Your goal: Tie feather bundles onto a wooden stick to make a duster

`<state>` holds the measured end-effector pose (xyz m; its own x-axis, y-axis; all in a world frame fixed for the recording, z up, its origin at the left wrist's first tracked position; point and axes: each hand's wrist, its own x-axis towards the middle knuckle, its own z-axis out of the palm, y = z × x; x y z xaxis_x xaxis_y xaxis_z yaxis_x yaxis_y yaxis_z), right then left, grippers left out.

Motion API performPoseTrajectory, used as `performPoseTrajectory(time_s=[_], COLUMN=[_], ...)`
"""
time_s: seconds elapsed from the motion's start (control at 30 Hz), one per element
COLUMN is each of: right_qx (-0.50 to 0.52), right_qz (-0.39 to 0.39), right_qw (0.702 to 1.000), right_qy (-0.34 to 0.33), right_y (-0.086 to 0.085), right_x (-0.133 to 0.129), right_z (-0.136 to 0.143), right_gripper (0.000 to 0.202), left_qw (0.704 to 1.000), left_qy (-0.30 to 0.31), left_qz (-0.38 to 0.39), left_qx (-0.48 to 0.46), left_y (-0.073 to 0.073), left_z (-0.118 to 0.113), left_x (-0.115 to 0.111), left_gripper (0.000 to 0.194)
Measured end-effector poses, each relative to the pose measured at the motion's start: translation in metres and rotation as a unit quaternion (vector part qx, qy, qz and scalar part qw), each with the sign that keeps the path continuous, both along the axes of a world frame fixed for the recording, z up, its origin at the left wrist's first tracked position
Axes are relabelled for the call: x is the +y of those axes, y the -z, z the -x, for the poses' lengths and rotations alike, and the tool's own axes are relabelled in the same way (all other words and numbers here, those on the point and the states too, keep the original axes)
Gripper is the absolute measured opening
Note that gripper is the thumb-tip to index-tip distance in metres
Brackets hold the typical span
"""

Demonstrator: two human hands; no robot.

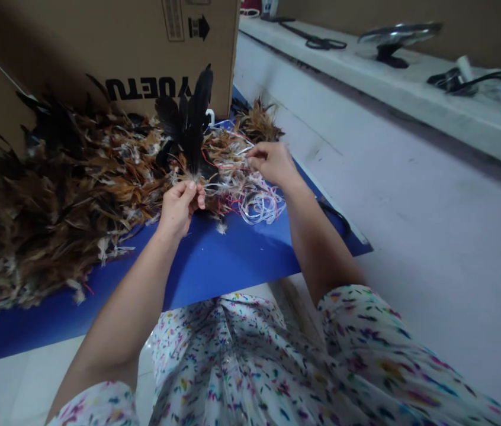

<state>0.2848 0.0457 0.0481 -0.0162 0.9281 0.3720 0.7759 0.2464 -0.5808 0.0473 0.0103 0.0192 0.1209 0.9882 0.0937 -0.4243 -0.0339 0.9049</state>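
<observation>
My left hand [182,204] pinches the pale, fluffy base of a bunch of black feathers [192,118], which stands upright above the fingers. A thin white ribbon [211,186] runs to the right from beside that hand. To the right and a little farther off, my right hand [272,163] is closed in a pinch over the tangled ribbons; what its fingertips hold, if anything, is too small to make out. Beneath it lies a loose tangle of white and pink ribbon [262,204]. Brown feather bunches [226,145] lie just behind, between the hands.
A large heap of brown and black feathers [55,219] covers the left of the blue table [233,254]. Cardboard boxes [144,47] stand behind it. Along the wall at right, a ledge [343,65] carries scissors [321,42], a shiny round object [401,34] and cables [490,80].
</observation>
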Motion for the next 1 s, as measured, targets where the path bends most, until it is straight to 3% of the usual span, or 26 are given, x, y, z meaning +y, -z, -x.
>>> performPoseTrajectory(time_s=[0.13, 0.23, 0.37, 0.5, 0.7, 0.8, 1.0], right_qx=[-0.046, -0.101, -0.181, -0.212, -0.247, -0.269, -0.269], right_qz=[-0.013, 0.030, 0.097, 0.124, 0.177, 0.200, 0.150], right_qw=[0.998, 0.992, 0.977, 0.969, 0.952, 0.940, 0.949], right_qy=[0.049, 0.075, 0.060, 0.026, -0.042, -0.067, -0.068], right_y=[-0.009, -0.004, 0.006, 0.009, 0.016, 0.020, 0.012], right_x=[0.040, 0.070, 0.094, 0.103, 0.111, 0.113, 0.113], right_z=[-0.013, -0.019, -0.023, -0.026, -0.021, -0.017, -0.022], right_gripper=[0.022, 0.022, 0.030, 0.035, 0.019, 0.020, 0.021], left_qw=[1.000, 0.999, 0.999, 0.998, 0.998, 0.999, 0.999], left_qy=[0.016, 0.034, 0.051, 0.068, 0.041, 0.032, 0.005], left_qz=[0.003, -0.005, -0.005, 0.005, 0.025, 0.025, 0.037], left_qx=[0.002, -0.002, -0.005, 0.009, 0.028, 0.025, 0.027], left_y=[0.007, 0.014, 0.024, 0.030, 0.031, 0.034, 0.037], left_z=[-0.004, -0.007, -0.010, -0.011, -0.008, -0.006, -0.004], left_x=[-0.001, -0.003, -0.004, -0.004, 0.004, 0.008, 0.014], left_gripper=[0.033, 0.036, 0.038, 0.040, 0.041, 0.044, 0.041])
